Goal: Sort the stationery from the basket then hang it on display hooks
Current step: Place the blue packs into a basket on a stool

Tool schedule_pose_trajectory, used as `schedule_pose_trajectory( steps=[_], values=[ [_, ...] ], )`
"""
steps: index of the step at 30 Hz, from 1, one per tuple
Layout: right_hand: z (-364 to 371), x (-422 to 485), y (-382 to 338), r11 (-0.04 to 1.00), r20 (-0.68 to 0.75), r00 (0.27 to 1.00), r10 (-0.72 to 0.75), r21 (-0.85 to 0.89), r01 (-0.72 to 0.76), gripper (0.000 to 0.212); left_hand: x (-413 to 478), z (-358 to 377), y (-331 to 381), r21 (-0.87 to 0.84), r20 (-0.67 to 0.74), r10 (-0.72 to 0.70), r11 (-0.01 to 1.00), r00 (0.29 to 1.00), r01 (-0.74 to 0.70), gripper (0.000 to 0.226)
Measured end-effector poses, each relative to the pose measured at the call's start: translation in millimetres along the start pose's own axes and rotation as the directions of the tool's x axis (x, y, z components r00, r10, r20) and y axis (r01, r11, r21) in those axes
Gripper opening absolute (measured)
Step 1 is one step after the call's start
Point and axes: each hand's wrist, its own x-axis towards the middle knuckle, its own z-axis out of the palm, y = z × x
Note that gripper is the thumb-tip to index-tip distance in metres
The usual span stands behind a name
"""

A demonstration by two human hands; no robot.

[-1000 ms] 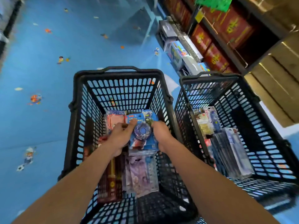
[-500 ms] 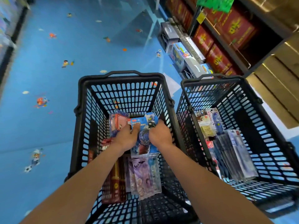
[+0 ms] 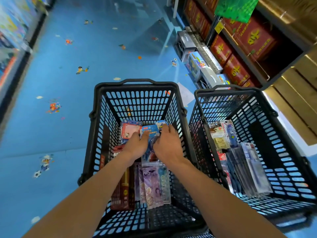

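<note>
inside the black slotted plastic basket [image 3: 135,85], toward its 12 o'clock end, the left hand [image 3: 137,146] and right hand [image 3: 169,146] seemingly both clamp the blue carded blister pack [image 3: 151,133] (two grips steady a floppy card), probably to lift it out for sorting.

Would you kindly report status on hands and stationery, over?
Left hand and right hand both hold blue carded blister pack, inside black slotted plastic basket. Pink notepad pack beside it. Nothing blocks lift.

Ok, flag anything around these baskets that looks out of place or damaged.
One thing: a white paper sheet lies loose on the blue floor between the far corners of the left basket and right basket. Packets inside look intact; nothing spilled.
</note>
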Motion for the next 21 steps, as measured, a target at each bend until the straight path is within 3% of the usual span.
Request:
schedule_pose_trajectory(
  steps=[5, 10, 13, 14, 15, 18, 20, 21],
  values=[
    [-21.0, -25.0, 4.0, 0.985, 0.036, 0.994, -0.105, 0.138, 0.099, 0.057, -40.4, -9.3, 13.6, 0.047, -0.053, 0.039, 0.998, 0.998, -0.037, 0.049],
    [-55.0, -65.8, 14.3, 0.944, 0.037, 0.976, -0.215, 0.262, 0.198, 0.05, -100.3, -13.2, 34.3, 0.081, -0.034, 0.118, 0.99, 0.992, -0.115, 0.064],
    [-82.9, -102.4, 31.3, 0.907, -0.023, 0.955, -0.296, 0.308, 0.288, 0.045, -154.1, -7.5, 50.5, 0.133, -0.051, 0.227, 0.967, 0.972, -0.219, 0.023],
    [-93.4, -115.7, 38.8, 0.891, -0.028, 0.948, -0.316, 0.333, 0.307, 0.044, -171.3, -4.1, 54.5, 0.139, -0.072, 0.246, 0.962, 0.967, -0.235, 0.019],
    [-104.3, -129.1, 46.7, 0.878, -0.023, 0.943, -0.331, 0.359, 0.317, 0.042, -183.4, 1.2, 54.0, 0.135, -0.059, 0.273, 0.955, 0.96, -0.263, 0.03],
    [-136.3, -170.0, 81.2, 0.855, 0.034, 0.934, -0.356, 0.416, 0.311, 0.041, -210.5, 27.7, 47.9, 0.188, -0.022, 0.27, 0.947, 0.963, -0.261, 0.05],
    [-154.2, -197.7, 112.4, 0.851, 0.088, 0.933, -0.349, 0.446, 0.277, 0.039, -254.5, 54.7, 65.8, 0.15, -0.035, 0.232, 0.963, 0.972, -0.224, 0.042],
    [-161.7, -209.8, 129.7, 0.856, 0.117, 0.931, -0.345, 0.445, 0.261, 0.031, -271.7, 71.2, 72.1, 0.119, -0.011, 0.184, 0.976, 0.983, -0.182, 0.026]
  ],
)
